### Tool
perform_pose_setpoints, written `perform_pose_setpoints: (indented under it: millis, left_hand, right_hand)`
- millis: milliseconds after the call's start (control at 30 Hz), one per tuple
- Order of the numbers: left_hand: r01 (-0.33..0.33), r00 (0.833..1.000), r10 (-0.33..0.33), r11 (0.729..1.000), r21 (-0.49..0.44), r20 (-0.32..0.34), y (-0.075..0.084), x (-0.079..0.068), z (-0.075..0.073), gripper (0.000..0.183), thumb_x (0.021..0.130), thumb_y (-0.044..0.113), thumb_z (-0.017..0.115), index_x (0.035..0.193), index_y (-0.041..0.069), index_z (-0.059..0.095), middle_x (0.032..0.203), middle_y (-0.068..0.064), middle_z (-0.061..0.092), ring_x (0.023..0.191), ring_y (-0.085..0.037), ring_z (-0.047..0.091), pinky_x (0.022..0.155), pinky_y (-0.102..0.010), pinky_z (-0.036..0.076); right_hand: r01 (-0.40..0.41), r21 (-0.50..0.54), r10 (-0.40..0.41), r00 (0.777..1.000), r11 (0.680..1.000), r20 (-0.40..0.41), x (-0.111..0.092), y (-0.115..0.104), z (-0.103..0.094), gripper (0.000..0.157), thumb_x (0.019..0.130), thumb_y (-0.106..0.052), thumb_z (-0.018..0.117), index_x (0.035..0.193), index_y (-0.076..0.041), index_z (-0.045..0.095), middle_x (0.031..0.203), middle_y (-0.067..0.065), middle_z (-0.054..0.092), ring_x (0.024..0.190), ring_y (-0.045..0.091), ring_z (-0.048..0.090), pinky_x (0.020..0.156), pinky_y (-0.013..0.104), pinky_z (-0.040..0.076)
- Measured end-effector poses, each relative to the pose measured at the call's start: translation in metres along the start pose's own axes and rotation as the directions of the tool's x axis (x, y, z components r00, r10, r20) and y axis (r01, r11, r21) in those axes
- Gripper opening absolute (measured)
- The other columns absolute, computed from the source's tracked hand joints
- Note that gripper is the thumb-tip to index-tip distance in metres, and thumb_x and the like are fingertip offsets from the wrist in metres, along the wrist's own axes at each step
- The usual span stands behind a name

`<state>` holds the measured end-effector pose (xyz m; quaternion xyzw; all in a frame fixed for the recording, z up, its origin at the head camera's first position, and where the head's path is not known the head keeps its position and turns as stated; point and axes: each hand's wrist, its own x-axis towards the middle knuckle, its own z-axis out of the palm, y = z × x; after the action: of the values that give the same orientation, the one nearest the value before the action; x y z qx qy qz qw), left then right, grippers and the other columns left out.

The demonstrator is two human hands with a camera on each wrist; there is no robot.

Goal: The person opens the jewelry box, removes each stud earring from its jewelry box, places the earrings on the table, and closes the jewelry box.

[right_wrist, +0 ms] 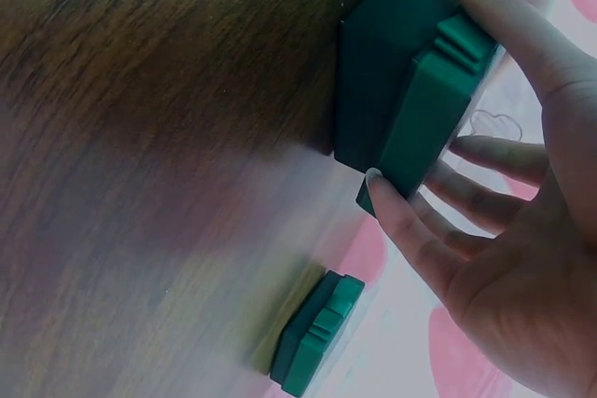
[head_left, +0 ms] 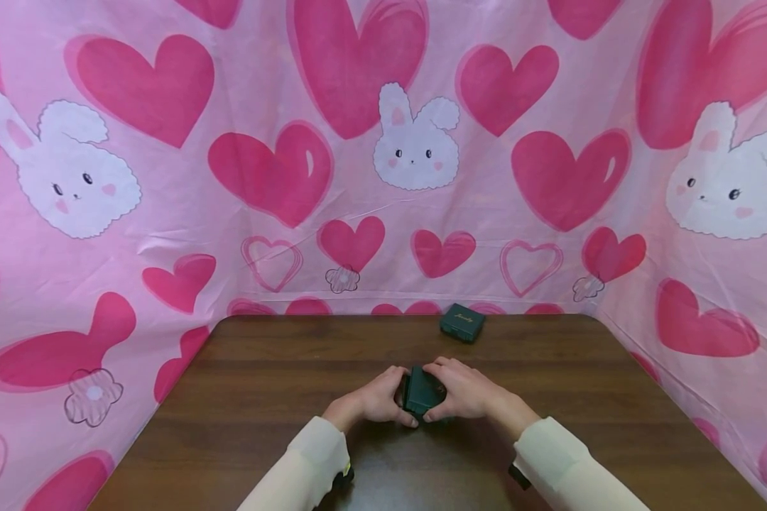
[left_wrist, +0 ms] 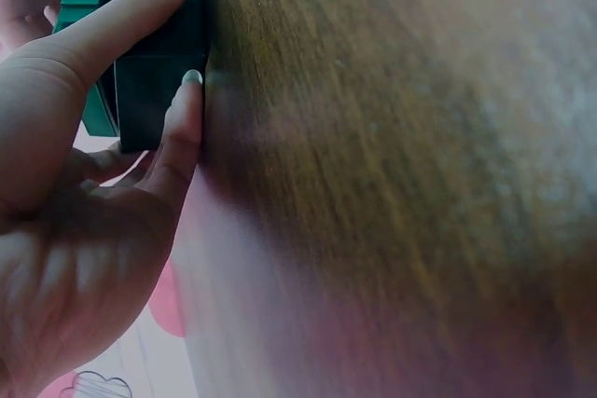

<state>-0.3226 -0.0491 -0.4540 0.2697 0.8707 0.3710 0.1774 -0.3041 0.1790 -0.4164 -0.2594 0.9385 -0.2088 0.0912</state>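
Between both hands is a small dark green box (head_left: 425,392) near the middle of the table. Its lid (right_wrist: 434,104), with a ridged bow-like trim, sits askew on the darker base (left_wrist: 157,100), a narrow gap showing along one edge. My left hand (head_left: 378,397) grips the base from the left, thumb on the near side and fingers round the far side. From the right, my right hand (head_left: 468,392) holds the lid between thumb and fingers. The box's inside is hidden.
A second dark green box (head_left: 462,323) with gold lettering lies near the table's back edge, right of centre. The brown wooden table (head_left: 281,397) meets a pink cloth (head_left: 358,199) with hearts and rabbits at the back and sides.
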Motion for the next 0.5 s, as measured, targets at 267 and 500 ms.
perform_pose_setpoints:
  millis: [267, 500]
  left_hand:
    - [0.005, 1.000, -0.005, 1.000, -0.012, 0.009, -0.0006, -0.0011, -0.0010, 0.070, 0.077, 0.021, 0.092, 0.132, 0.014, 0.049, 0.120, 0.001, 0.048, 0.105, -0.017, 0.051, 0.098, -0.036, 0.048]
    - [0.007, 1.000, -0.007, 1.000, -0.018, 0.013, 0.0008, -0.0016, -0.0019, 0.069, 0.078, 0.022, 0.091, 0.132, 0.015, 0.050, 0.121, 0.001, 0.048, 0.106, -0.018, 0.050, 0.099, -0.038, 0.048]
  right_hand:
    - [-0.019, 0.006, 0.019, 1.000, 1.000, 0.009, 0.0017, -0.0018, 0.0001, 0.080, 0.076, -0.046, 0.089, 0.139, -0.009, 0.058, 0.133, 0.009, 0.056, 0.116, 0.027, 0.054, 0.099, 0.061, 0.046]
    - [-0.030, 0.012, 0.030, 0.999, 0.999, 0.017, 0.0007, -0.0044, -0.0023, 0.079, 0.076, -0.045, 0.089, 0.139, -0.009, 0.058, 0.135, 0.010, 0.056, 0.117, 0.028, 0.054, 0.100, 0.061, 0.045]
